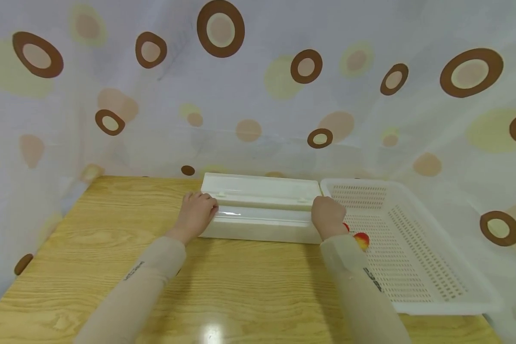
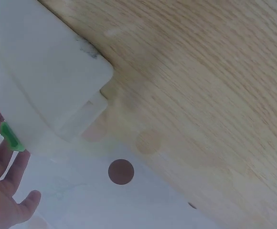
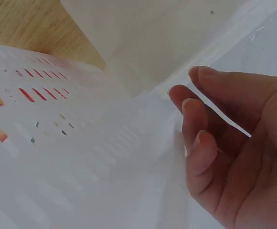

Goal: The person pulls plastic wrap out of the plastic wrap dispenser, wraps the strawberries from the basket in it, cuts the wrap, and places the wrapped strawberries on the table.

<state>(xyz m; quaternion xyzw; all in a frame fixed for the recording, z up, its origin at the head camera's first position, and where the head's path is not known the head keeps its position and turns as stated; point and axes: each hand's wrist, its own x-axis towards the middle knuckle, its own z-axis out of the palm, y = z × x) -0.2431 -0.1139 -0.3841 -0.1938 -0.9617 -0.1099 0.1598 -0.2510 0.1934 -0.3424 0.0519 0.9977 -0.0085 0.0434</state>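
Observation:
A long white plastic box (image 1: pixel 262 231) lies across the far part of the table, its lid (image 1: pixel 262 185) tilted up at the back. At the left end my left hand (image 1: pixel 195 212) grips the lid's edge. The left wrist view shows a small green piece (image 2: pixel 12 137) beside those fingers and the underside end of the box (image 2: pixel 47 62). My right hand (image 1: pixel 328 215) holds the lid's right end. Seen from the right wrist, its thumb and index finger pinch near the white edge, other fingers curled. The box's inside is mostly hidden.
A white slotted basket (image 1: pixel 438 239) stands close against the box's right end. Inside it, partly behind the right wrist, is a red-and-yellow fruit-like object (image 1: pixel 362 241). The wooden table (image 1: pixel 249 291) meets a patterned curtain (image 1: pixel 249 86) at the back.

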